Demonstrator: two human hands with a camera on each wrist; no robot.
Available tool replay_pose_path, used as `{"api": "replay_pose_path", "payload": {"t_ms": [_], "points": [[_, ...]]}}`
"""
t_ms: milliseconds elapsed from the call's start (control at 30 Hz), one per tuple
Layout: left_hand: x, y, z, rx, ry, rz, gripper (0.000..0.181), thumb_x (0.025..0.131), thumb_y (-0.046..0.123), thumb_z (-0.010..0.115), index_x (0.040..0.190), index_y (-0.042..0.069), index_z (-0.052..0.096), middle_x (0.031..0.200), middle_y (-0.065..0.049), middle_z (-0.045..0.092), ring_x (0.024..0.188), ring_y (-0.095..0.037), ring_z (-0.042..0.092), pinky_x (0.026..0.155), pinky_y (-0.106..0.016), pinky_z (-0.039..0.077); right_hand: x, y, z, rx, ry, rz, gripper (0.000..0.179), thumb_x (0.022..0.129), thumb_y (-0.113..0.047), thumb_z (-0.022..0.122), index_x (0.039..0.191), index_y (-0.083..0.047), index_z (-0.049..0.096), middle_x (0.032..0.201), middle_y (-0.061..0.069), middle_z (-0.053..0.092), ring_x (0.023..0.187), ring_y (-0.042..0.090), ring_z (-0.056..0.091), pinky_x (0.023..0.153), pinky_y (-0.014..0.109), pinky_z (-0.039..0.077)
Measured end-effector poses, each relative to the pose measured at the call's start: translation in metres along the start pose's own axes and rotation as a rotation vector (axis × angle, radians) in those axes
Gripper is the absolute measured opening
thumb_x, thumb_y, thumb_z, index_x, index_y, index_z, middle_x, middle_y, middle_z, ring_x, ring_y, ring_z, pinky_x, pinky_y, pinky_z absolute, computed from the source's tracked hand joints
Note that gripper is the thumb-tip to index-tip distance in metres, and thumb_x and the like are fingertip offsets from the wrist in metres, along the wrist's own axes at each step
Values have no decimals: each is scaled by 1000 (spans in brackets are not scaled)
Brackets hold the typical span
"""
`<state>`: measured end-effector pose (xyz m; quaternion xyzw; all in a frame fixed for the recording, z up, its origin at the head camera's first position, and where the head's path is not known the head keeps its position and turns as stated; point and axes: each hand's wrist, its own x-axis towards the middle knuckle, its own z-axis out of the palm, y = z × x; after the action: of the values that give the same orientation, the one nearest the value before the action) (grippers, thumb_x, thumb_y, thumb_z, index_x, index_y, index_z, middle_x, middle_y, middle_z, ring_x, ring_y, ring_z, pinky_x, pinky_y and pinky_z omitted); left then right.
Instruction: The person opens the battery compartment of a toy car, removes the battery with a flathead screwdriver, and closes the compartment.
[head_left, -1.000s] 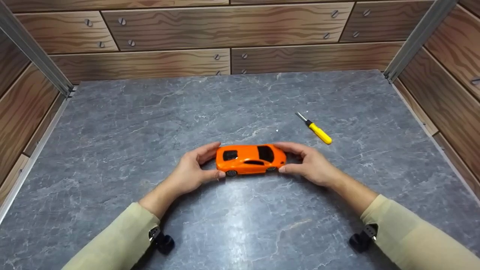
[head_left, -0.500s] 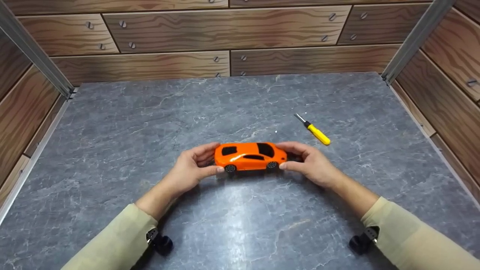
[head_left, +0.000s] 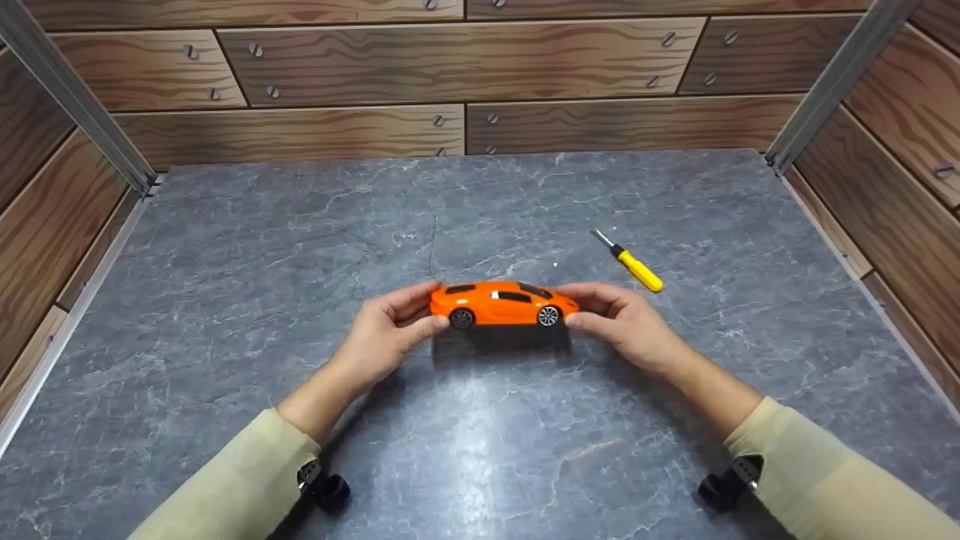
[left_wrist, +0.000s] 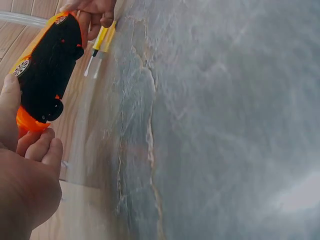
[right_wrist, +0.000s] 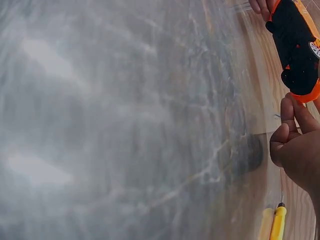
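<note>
An orange toy car (head_left: pixel 499 306) with black windows is held between both hands, raised off the table and tilted so its side and wheels face the head camera. My left hand (head_left: pixel 386 326) grips the rear end, thumb on the near side and fingers behind. At the front end my right hand (head_left: pixel 630 326) pinches the car the same way. Both wrist views show the car's black underside (left_wrist: pixel 47 70), clear of the tabletop. To the right, beyond the right hand, lies a screwdriver (head_left: pixel 637 270) with a yellow handle.
The grey marbled tabletop (head_left: pixel 300 225) runs back to a wood-patterned wall (head_left: pixel 450 67). Metal posts (head_left: pixel 832 90) stand at the back corners. A small white speck (head_left: pixel 555 264) lies on the table behind the car.
Both hands have lifted the toy car from near the tabletop and rolled it, so its side shows more and its roof less. The screwdriver has stayed in place.
</note>
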<state>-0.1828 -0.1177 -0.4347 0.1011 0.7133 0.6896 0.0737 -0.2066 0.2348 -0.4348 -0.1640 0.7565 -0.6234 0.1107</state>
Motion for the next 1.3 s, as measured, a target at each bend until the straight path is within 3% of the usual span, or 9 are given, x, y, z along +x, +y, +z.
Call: {"api": "replay_pose_path", "payload": {"t_ms": [167, 400, 633, 833, 1067, 1300], "points": [[0, 2, 4, 2, 64, 18, 54, 94, 1, 79, 145, -3, 61, 136, -20, 68, 124, -29, 68, 98, -28, 57, 0, -3, 2, 6, 17, -4, 40, 99, -5, 74, 137, 4, 67, 118, 2, 77, 101, 12, 69, 84, 22, 56], [1, 3, 8, 15, 134, 14, 44, 93, 3, 81, 136, 2, 71, 128, -18, 73, 112, -25, 74, 90, -26, 61, -1, -6, 2, -76, 74, 75, 35, 102, -17, 74, 135, -4, 71, 113, 6, 76, 90, 19, 66, 71, 23, 54], [2, 4, 9, 46, 171, 42, 38, 93, 2, 80, 130, 0, 73, 121, -17, 76, 95, -16, 75, 83, -25, 62, -1, -9, 5, -65, 90, 99, 38, 105, -16, 69, 137, 3, 67, 113, 8, 78, 97, 21, 76, 72, 25, 56], [3, 5, 9, 43, 176, 51, 37, 94, 0, 79, 130, -2, 73, 119, -18, 77, 92, -15, 75, 82, -26, 63, -2, -10, 5, -66, 98, 75, 36, 107, -15, 66, 137, 4, 66, 111, 9, 79, 96, 25, 77, 71, 27, 57], [1, 9, 9, -21, 162, 36, 36, 94, -4, 77, 130, -5, 72, 119, -22, 75, 98, -23, 77, 86, -36, 64, -5, -11, 7, -49, 87, 3, 34, 107, -8, 63, 137, 8, 65, 112, 18, 78, 94, 24, 77, 86, 35, 63], [0, 13, 8, 9, 141, 45, 35, 95, -1, 77, 130, -1, 73, 117, -19, 77, 94, -25, 78, 87, -45, 64, -6, -11, 8, -47, 93, -63, 33, 104, -1, 64, 135, 11, 64, 111, 24, 77, 88, 25, 77, 85, 40, 64]]}}
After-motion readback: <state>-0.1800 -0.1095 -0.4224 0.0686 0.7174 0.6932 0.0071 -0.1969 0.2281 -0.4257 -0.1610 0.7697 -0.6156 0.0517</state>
